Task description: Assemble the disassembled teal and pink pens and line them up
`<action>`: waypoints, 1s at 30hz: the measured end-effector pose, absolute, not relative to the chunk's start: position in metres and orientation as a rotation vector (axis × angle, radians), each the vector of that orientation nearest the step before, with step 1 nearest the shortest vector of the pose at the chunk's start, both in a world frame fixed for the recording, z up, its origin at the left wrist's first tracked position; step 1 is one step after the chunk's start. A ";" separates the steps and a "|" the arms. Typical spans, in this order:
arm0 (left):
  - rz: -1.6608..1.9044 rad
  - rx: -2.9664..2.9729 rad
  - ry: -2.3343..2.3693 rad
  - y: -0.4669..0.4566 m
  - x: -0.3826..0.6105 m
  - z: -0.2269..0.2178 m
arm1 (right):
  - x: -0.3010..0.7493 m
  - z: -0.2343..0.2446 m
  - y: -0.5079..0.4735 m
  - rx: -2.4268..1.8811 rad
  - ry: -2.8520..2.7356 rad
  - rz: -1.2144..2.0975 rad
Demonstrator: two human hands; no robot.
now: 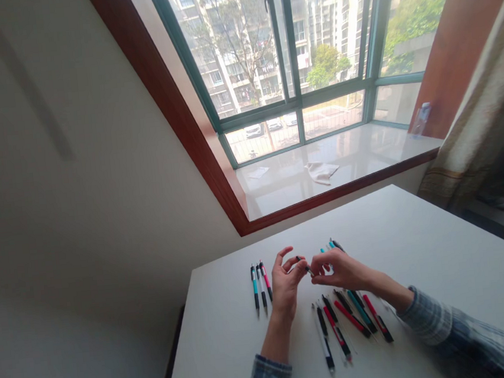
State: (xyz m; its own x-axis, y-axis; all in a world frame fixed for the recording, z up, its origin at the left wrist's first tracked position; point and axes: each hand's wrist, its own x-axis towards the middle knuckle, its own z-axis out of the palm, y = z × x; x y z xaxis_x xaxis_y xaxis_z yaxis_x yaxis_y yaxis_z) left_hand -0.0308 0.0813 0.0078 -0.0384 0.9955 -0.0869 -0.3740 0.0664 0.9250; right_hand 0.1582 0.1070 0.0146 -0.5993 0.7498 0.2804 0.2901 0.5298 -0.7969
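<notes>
My left hand (286, 281) pinches a short, dark pen part (304, 265) between thumb and forefinger, its other fingers lifted. My right hand (337, 268) closes its fingertips on the lower right end of the same part, whose details are too small to tell. Left of my left hand, several click pens (256, 289) in turquoise, white and pink lie side by side. Below my right hand is a spread of black, red and teal pen parts (335, 326) with thin refills among them. More turquoise and black pieces (336, 245) lie behind my right hand, partly hidden.
The white table (455, 264) has its far edge near the wall under the window. On the white sill (279, 195) lie a crumpled cloth (322, 172) and a flat paper-like piece. A clear bottle (422, 119) stands at the sill's right end, near a curtain (466, 103).
</notes>
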 end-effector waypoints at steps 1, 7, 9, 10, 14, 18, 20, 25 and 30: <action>1.342 0.812 0.976 0.081 -0.030 0.008 | 0.160 0.015 0.108 -0.831 -2.164 0.961; 1.320 0.802 1.024 0.082 -0.031 0.006 | 0.181 0.023 0.121 -0.877 -2.276 0.874; 1.315 0.829 1.058 0.083 -0.032 0.004 | 0.190 0.022 0.127 -0.923 -2.312 0.829; 1.314 0.831 1.071 0.083 -0.032 0.004 | 0.194 0.022 0.129 -0.940 -2.325 0.825; 1.312 0.784 1.114 0.082 -0.032 0.002 | 0.207 0.019 0.135 -0.994 -2.366 0.881; 1.333 0.747 1.136 0.082 -0.034 0.002 | 0.211 0.019 0.135 -1.033 -2.425 0.924; 1.341 0.745 1.126 0.082 -0.034 0.002 | 0.210 0.020 0.133 -1.029 -2.442 0.935; 1.336 0.799 1.116 0.083 -0.035 0.001 | 0.207 0.016 0.132 -1.027 -2.467 0.914; 1.341 0.807 1.128 0.083 -0.035 -0.001 | 0.205 0.012 0.134 -1.032 -2.485 0.847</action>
State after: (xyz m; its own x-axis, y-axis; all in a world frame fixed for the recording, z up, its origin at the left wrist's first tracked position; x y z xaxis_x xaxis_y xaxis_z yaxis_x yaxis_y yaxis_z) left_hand -0.0350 0.0834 -0.0009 -0.1150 0.9813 -0.1545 -0.3203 0.1106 0.9408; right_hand 0.2050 0.1337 0.0123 -0.6881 0.7228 0.0633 0.5335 0.5632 -0.6310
